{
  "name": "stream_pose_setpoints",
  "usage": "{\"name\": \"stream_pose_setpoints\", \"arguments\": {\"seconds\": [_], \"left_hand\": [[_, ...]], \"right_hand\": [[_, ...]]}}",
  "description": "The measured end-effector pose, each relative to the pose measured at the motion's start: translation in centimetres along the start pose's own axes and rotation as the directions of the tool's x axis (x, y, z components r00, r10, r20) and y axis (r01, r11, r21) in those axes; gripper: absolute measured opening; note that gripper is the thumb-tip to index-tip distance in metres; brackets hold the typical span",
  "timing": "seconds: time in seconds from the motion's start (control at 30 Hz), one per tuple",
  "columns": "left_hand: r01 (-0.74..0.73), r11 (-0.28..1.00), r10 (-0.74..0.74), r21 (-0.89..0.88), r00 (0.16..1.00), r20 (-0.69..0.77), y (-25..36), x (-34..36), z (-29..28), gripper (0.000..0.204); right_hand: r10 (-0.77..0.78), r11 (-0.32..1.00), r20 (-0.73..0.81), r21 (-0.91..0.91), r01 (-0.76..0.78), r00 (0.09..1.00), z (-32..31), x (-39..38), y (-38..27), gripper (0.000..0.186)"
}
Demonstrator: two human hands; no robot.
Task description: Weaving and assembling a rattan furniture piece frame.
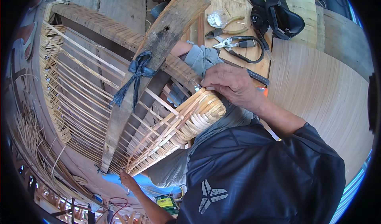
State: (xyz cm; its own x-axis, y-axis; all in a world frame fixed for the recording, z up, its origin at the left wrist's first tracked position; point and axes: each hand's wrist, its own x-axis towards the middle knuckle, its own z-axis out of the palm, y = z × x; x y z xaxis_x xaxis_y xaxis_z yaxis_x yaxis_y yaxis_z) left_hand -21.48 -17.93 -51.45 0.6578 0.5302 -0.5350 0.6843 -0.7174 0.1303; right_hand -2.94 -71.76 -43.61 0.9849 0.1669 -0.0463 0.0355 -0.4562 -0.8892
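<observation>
A wooden frame (99, 19) has pale rattan strands (85, 71) strung across it. Its near rail (198, 116) is closely wrapped with rattan. My right hand (230, 83) is closed, thumb and fingers pinched on a rattan strip at the rail's upper end. Low on the left, my left hand (126, 179) is at the rail's other end, fingers curled in among the strands; what they hold is too small to make out. A worn wooden bar (160, 33) lies across the strands, tied to the frame with a dark blue strip (139, 71).
On the wooden bench at the upper right lie yellow-handled pincers (226, 27), cutting pliers (234, 43), a clear container (217, 19) and a black pouch (282, 15). A smooth wood-grain board (317, 85) lies to the right. Loose rattan strands (33, 132) lie at the far left.
</observation>
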Motion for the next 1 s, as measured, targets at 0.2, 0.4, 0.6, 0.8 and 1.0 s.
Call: {"name": "stream_pose_setpoints", "arguments": {"seconds": [0.2, 0.4, 0.6, 0.8, 1.0], "left_hand": [[-0.075, 0.994, 0.073, -0.084, 0.997, -0.029, -0.9, -0.1, 0.2, 0.055], [0.063, 0.998, -0.061, 0.019, 0.995, -0.073, 0.5, 0.9, 1.5, 0.056], [0.041, 0.994, -0.074, -0.1, 0.933, -0.351, -5.4, 2.8, 4.8, 0.046], [-0.009, 0.999, -0.009, -0.05, 0.934, -0.356, -2.2, 2.9, 4.8, 0.045], [0.039, 0.998, -0.054, -0.059, 0.953, -0.298, -4.3, 3.3, 4.4, 0.045]], "right_hand": [[0.019, 0.999, -0.013, -0.041, -0.019, 1.0, 0.7, -0.1, -0.1, 0.026], [-0.002, 1.0, -0.023, -0.028, 0.001, 1.0, 0.5, -0.2, 0.1, 0.026], [-0.001, 1.0, -0.006, 0.006, 0.001, 1.0, 1.0, -0.4, -0.4, 0.028], [0.088, 0.974, -0.04, -0.205, -0.095, 0.995, -1.4, -0.9, -0.1, 0.024], [0.438, 0.688, -0.18, -0.564, -0.457, 0.881, -5.8, -9.2, 10.8, 0.026]]}}
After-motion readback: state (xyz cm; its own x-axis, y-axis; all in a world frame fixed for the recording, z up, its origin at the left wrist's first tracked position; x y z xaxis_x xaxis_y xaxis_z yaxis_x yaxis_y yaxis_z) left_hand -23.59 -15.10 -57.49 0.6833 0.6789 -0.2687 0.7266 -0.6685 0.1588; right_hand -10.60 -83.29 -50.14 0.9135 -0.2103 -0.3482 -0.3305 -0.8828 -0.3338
